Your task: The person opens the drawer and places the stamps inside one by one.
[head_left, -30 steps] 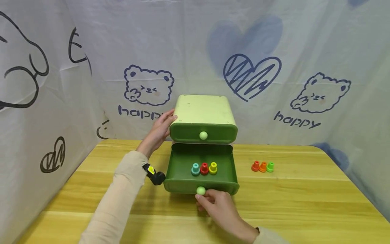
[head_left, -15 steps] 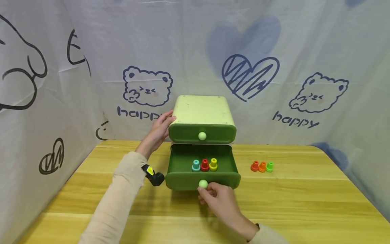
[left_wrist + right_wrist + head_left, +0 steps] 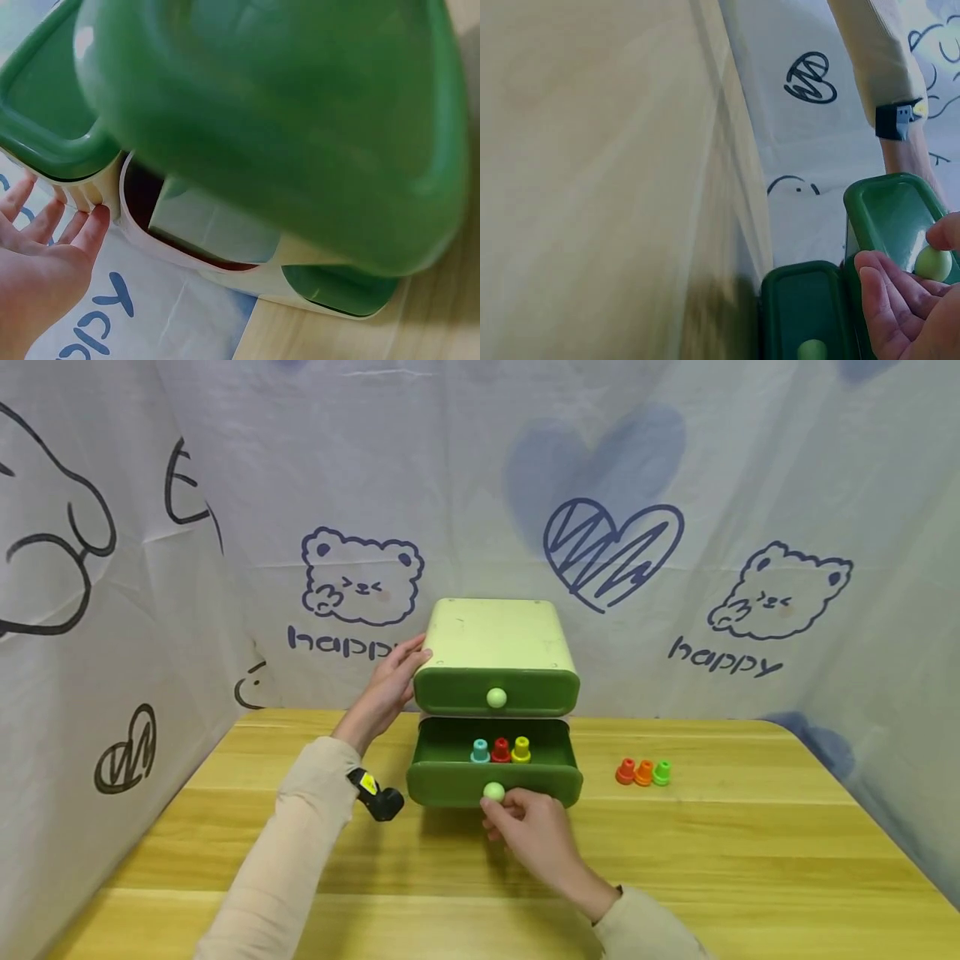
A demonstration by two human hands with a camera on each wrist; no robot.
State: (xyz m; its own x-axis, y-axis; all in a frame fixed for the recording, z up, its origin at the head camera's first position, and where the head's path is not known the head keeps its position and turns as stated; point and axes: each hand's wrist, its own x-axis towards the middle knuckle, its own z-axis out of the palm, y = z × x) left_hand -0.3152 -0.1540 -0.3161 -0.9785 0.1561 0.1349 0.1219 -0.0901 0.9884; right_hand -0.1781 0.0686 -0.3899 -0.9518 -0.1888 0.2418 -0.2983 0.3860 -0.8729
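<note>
A small cream drawer cabinet (image 3: 495,631) with green drawer fronts stands on the table. One drawer (image 3: 450,785) below the top one is pulled partly out. Inside it, side by side, are a light blue peg (image 3: 480,752), a red peg (image 3: 501,751) and a yellow peg (image 3: 521,750). My right hand (image 3: 536,831) pinches that drawer's pale green knob (image 3: 934,264) between thumb and fingers. With fairly straight fingers, my left hand (image 3: 386,689) rests against the cabinet's left side, near the top, as the left wrist view (image 3: 45,247) also shows.
Right of the cabinet, a red peg (image 3: 626,772), an orange peg (image 3: 644,773) and a green peg (image 3: 662,773) stand on the wooden table (image 3: 712,852). The top drawer (image 3: 450,693) is closed, and another closed drawer (image 3: 806,311) sits lowest. A printed cloth (image 3: 480,485) hangs behind.
The open drawer has slid inward, away from me, with its three pegs, and my right hand has moved along on the knob. My left hand has stayed on the cabinet's side.
</note>
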